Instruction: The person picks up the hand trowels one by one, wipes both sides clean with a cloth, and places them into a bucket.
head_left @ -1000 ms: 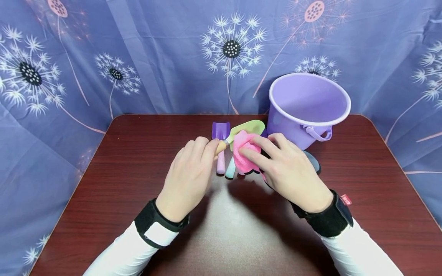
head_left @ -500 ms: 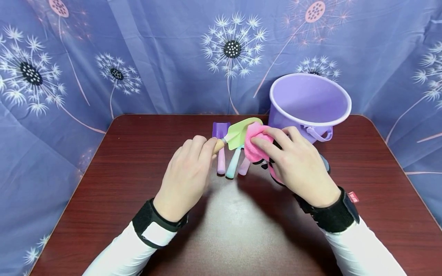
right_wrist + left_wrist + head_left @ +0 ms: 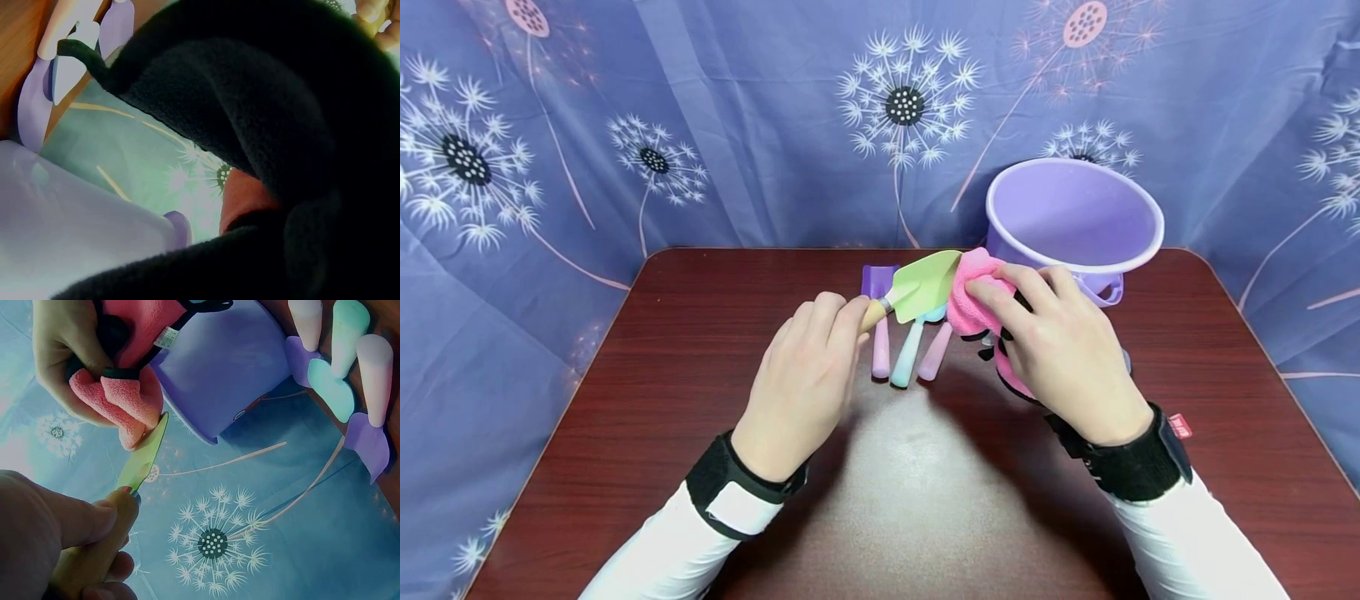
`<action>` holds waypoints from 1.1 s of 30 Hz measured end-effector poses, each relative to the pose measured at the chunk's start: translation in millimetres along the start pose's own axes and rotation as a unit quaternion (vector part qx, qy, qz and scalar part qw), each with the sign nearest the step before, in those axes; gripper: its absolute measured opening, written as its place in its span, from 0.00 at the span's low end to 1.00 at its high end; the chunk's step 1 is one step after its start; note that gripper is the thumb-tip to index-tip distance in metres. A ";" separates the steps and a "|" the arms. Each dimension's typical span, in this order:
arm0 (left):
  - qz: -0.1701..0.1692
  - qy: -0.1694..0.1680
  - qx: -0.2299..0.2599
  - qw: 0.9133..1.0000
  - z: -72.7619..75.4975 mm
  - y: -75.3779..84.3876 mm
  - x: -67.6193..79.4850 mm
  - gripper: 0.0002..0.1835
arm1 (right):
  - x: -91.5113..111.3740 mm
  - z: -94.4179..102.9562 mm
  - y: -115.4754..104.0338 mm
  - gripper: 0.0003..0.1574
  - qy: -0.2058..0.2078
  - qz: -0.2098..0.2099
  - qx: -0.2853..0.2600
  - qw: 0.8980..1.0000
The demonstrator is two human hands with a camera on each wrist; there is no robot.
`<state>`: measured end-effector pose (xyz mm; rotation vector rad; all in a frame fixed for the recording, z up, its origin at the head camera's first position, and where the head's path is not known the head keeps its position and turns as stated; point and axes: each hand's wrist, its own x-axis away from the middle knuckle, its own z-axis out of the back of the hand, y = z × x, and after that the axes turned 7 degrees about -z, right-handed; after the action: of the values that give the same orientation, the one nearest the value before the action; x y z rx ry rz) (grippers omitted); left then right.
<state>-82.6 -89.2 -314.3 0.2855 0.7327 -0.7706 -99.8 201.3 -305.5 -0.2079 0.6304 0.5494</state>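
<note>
My left hand (image 3: 808,375) grips the wooden handle (image 3: 94,556) of a small trowel with a light green blade (image 3: 927,286), held above the table. My right hand (image 3: 1063,358) holds a bunched pink cloth (image 3: 973,296) with black trim against the blade's far end. A white tag (image 3: 166,337) shows on the cloth in the left wrist view. The cloth's dark underside (image 3: 187,94) fills much of the right wrist view and hides the fingers there. Below the trowel lie a purple shovel with a pink handle (image 3: 880,354), a teal-handled tool (image 3: 907,357) and another pink-handled one (image 3: 935,354).
A purple bucket (image 3: 1157,229) stands at the back right of the dark red wooden table (image 3: 715,308), close behind the cloth. A blue curtain (image 3: 775,125) with dandelion prints hangs along the table's back edge.
My right hand has moved right and away from me with the cloth, sliding along the green blade to its end. The trowel has tilted slightly up; my left hand has barely shifted.
</note>
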 end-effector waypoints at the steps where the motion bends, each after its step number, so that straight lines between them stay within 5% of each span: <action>1: 0.000 0.004 0.002 1.000 -0.3 -0.1 -0.1 0.15 | -0.1 -0.6 -0.4 0.38 0.003 0.000 -0.003 1.000; 33: 0.010 -0.019 0.006 1.000 -8.0 7.3 -1.5 0.11 | -0.9 -10.5 -36.1 0.45 -0.015 0.067 -0.043 0.997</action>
<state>-82.1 -79.4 -319.2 0.2880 0.6884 -0.7602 -86.0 167.0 -312.6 -0.2382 0.5947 0.7088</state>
